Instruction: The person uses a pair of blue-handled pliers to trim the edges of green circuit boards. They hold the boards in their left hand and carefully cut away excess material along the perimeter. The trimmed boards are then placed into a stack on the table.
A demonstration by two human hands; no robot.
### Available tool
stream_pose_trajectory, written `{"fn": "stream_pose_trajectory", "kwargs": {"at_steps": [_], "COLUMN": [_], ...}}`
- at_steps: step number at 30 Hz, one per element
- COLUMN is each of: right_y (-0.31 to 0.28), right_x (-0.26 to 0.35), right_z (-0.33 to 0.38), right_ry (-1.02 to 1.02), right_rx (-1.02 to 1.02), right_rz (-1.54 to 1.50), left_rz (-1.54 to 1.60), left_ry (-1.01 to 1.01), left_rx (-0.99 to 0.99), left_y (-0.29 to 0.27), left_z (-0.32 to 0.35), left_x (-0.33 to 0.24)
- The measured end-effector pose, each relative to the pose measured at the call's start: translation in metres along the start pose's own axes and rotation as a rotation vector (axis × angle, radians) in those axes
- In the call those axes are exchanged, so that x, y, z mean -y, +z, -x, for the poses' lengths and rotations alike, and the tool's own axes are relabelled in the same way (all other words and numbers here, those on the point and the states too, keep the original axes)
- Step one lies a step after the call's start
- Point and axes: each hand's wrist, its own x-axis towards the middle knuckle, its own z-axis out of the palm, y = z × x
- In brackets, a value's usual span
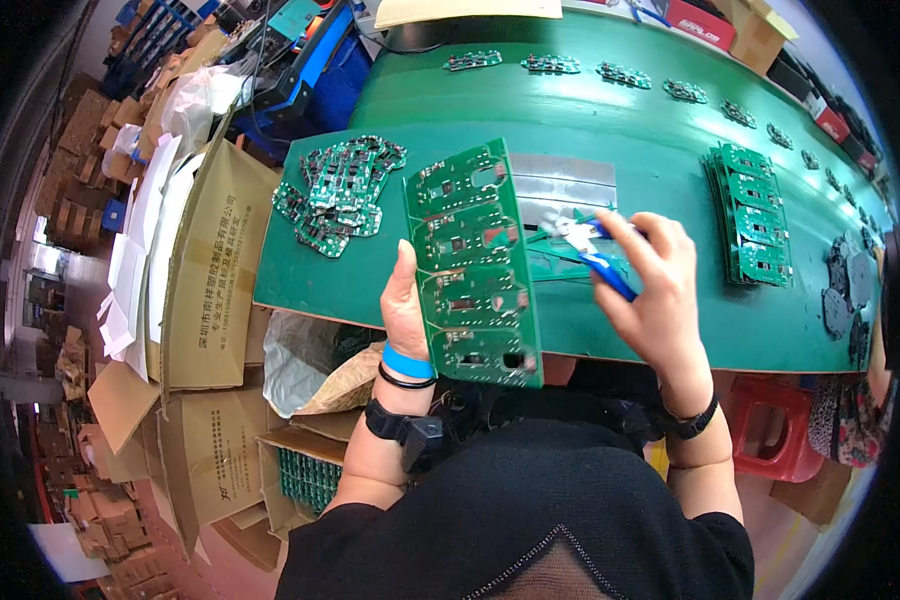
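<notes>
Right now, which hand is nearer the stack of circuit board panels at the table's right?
Right. The right hand, holding blue-handled pliers, is just left of the stack; the left hand, holding another panel, is farther left.

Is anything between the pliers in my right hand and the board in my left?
Nothing visible: between the blue-handled pliers in your right hand and the green circuit board in your left hand, the way looks clear.

The green circuit panel hides fingers of the left hand; the blue-handled cutters are blurred.
</notes>
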Motion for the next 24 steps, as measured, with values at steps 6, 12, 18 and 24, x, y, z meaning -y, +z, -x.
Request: {"fn": "stream_pose_trajectory", "kwargs": {"at_steps": [6,12,18,24], "right_y": [-0.01,0.002,-0.002,-0.003], "right_x": [0.014,0.025,0.03,0.03], "right_z": [-0.003,-0.008,-0.012,-0.013], "right_ry": [-0.088,-0.138,-0.168,-0.149], "right_rx": [0.057,0.076,0.089,0.105], "right_rz": [0.035,0.09,0.117,0.103], "left_rz": [-0.493,-0.734,-0.792,-0.803], "left_ry": [0.09,0.202,0.229,0.232], "left_rx": [-0.143,-0.145,-0.13,-0.12], "left_y": [-0.004,0.017,0.015,0.013], "left_z": [-0.004,-0.003,-0.002,-0.003], "left_x": [-0.006,0.002,0.0,0.0]}}
